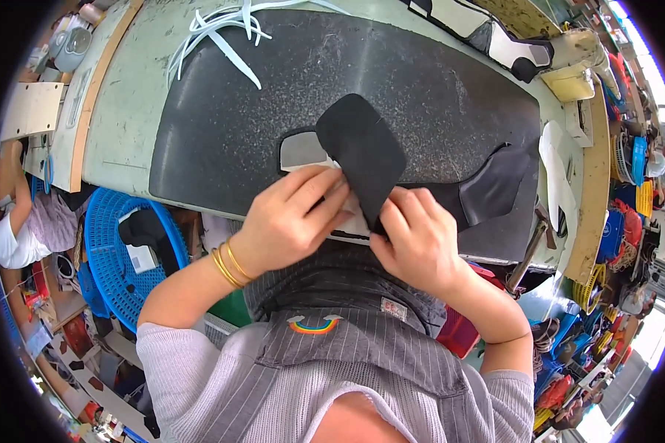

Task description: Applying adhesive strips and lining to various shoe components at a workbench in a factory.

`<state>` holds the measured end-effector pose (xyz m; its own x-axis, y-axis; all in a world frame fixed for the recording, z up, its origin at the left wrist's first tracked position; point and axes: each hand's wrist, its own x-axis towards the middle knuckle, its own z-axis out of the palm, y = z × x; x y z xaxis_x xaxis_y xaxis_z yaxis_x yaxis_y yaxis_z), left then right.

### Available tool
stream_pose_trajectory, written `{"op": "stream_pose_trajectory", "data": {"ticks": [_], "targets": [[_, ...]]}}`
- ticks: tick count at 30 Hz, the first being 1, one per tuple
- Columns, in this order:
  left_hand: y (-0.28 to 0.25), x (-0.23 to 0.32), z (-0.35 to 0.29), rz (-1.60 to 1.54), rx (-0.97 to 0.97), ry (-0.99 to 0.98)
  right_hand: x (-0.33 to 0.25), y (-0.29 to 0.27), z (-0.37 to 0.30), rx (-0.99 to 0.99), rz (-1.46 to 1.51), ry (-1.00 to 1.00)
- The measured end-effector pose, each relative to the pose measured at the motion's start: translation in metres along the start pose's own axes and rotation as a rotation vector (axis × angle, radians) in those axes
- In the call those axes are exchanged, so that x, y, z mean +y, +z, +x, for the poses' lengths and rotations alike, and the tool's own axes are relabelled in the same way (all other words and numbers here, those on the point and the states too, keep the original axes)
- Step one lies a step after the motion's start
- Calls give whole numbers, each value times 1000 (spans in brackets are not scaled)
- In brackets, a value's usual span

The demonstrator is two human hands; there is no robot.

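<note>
My left hand, with two gold bangles on its wrist, pinches the edge of a black shoe-upper piece at the front of the dark work board. On the other side of that piece, my right hand grips its lower edge with curled fingers. The piece's rounded black flap stands up between the hands. To its left shows a grey-lined part with a black rim, and to the right a black leather-like part lies on the board. My fingers cover where these parts meet.
The scuffed black board lies on a green table. Pale blue strips lie at its far left. Black-and-white pieces and a yellowish container are far right. A blue basket stands lower left, near another person's arm.
</note>
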<state>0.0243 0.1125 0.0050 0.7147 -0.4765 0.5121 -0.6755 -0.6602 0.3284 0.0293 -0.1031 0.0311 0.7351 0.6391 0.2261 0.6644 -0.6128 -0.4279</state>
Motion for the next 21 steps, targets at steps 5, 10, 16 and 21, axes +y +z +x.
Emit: {"op": "stream_pose_trajectory", "data": {"ticks": [5, 10, 16, 21], "targets": [[9, 22, -7, -46, -61, -72, -2, 3, -5, 70, -311, -142], [12, 28, -8, 19, -119, -52, -2, -9, 4, -3, -330, -1], [13, 31, -12, 74, -140, -64, 25, -26, 27, -52, 52, 187], [11, 33, -14, 78, -157, -97, 11, -27, 13, -20, 109, 62]]}}
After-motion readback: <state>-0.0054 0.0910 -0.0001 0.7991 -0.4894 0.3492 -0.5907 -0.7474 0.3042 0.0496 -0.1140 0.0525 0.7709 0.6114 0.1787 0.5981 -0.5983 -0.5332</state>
